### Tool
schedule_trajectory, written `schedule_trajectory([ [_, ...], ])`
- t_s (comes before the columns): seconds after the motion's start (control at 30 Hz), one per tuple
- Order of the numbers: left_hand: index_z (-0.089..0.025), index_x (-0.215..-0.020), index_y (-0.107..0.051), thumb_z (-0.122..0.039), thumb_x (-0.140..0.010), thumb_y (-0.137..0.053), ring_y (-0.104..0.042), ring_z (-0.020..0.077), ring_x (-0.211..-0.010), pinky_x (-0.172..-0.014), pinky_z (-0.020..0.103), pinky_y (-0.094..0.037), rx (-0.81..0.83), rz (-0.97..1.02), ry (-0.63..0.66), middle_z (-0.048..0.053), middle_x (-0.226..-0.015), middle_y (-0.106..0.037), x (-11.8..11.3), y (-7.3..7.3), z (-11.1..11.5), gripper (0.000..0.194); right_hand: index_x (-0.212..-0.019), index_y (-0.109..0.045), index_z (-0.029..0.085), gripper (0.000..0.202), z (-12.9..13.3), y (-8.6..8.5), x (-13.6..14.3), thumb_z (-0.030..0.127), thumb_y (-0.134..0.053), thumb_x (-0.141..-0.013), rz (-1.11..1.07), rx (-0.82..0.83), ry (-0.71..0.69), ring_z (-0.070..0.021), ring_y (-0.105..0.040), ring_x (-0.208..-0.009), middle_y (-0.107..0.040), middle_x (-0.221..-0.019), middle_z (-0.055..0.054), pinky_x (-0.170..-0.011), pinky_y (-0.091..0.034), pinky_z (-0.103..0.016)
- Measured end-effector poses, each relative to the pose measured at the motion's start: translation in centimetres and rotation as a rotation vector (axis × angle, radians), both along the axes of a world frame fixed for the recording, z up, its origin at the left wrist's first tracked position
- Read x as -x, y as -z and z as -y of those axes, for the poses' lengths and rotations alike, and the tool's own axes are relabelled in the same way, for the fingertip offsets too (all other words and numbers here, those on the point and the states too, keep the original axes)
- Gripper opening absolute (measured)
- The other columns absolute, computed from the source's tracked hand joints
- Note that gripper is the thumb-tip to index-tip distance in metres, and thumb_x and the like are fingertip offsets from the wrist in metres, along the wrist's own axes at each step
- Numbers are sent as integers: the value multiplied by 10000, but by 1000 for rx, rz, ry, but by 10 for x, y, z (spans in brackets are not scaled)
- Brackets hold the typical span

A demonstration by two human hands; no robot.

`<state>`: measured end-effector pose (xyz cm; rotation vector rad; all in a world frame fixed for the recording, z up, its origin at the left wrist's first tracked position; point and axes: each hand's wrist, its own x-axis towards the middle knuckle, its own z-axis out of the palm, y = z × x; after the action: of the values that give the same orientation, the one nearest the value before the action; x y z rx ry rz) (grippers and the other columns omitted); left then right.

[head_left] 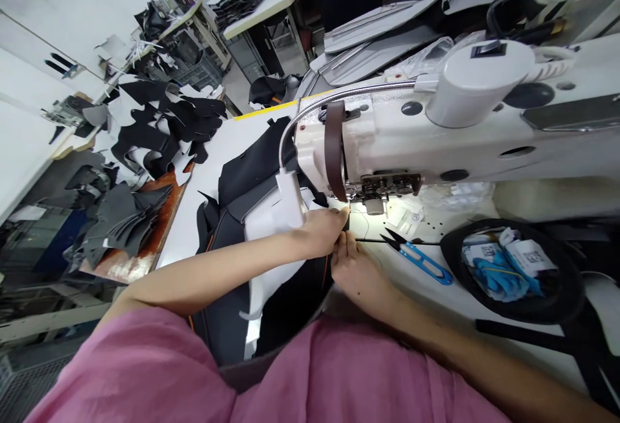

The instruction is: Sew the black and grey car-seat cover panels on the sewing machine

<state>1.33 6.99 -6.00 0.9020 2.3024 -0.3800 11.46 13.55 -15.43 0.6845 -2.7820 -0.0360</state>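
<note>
A black fabric cover (225, 274) with orange piping and a white backing lies across the sewing table and hangs down toward my body. My left hand (325, 232) is closed on its edge, with the fingertips close to the needle area of the white sewing machine (387, 145). Just below it, my right hand (357, 271) pinches the same edge, its fingers bent and nearly touching the left ones. The exact grip of the fingertips is partly hidden. A small white lamp (289, 198) on a bendable metal neck lights the spot.
Blue-handled thread snips (420, 258) lie right of my right hand. Beyond them is a round black tray (448, 261) holding packets and blue items. Cut dark pieces (130, 216) are piled on a brown-topped table at left. Grey panels (378, 32) are stacked behind the machine.
</note>
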Motion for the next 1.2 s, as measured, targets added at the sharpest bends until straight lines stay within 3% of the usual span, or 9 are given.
schedule_trajectory([
  [0.27,-139,-1123,-484,-169,-821,-491,-632,268,-993,-777,339,-527,6,2,-39,119,-1080,-629,1,0,-1,303,-995,-694,-24,289,-4,-3,5,39,-546,-755,17,24,52,-326,-642,-1005,-636,-1067,-314,-812,-534,-394],
  [0.5,-138,-1126,-500,-148,-805,-476,-639,258,-949,-747,330,-520,-66,-5,-71,119,-1033,-638,3,1,-2,322,-1047,-651,-72,316,-11,-5,21,12,-507,-777,-21,25,59,-316,-638,-1005,-603,-1099,-351,-817,-531,-390],
  [0.73,-155,-1164,-495,-125,-753,-537,-616,273,-1012,-795,344,-506,-2,7,-97,126,-1120,-603,2,-4,-2,414,-979,-683,-12,268,-8,-7,-2,-5,-524,-763,88,80,-19,-288,-661,-935,-655,-1024,-288,-776,-543,-355],
  [0.9,-163,-1189,-488,-159,-763,-529,-627,279,-980,-753,334,-512,-16,-4,-58,124,-1093,-615,4,1,4,428,-921,-700,7,229,-11,-6,2,23,-526,-773,71,83,6,-279,-635,-964,-669,-1009,-247,-950,-456,-420],
  [1.0,-165,-1168,-496,-173,-743,-542,-642,287,-926,-699,335,-516,-39,2,-36,130,-1076,-619,6,5,7,428,-887,-702,36,212,-16,-6,13,26,-519,-779,94,100,35,-275,-620,-967,-673,-972,-216,-942,-446,-418],
  [1.2,-157,-1077,-520,-152,-732,-533,-639,272,-906,-691,324,-506,-115,46,-27,125,-1000,-640,8,7,10,346,-1023,-668,7,285,-22,-5,11,11,-494,-798,54,111,15,-268,-614,-1004,-645,-1075,-236,-954,-440,-393],
])
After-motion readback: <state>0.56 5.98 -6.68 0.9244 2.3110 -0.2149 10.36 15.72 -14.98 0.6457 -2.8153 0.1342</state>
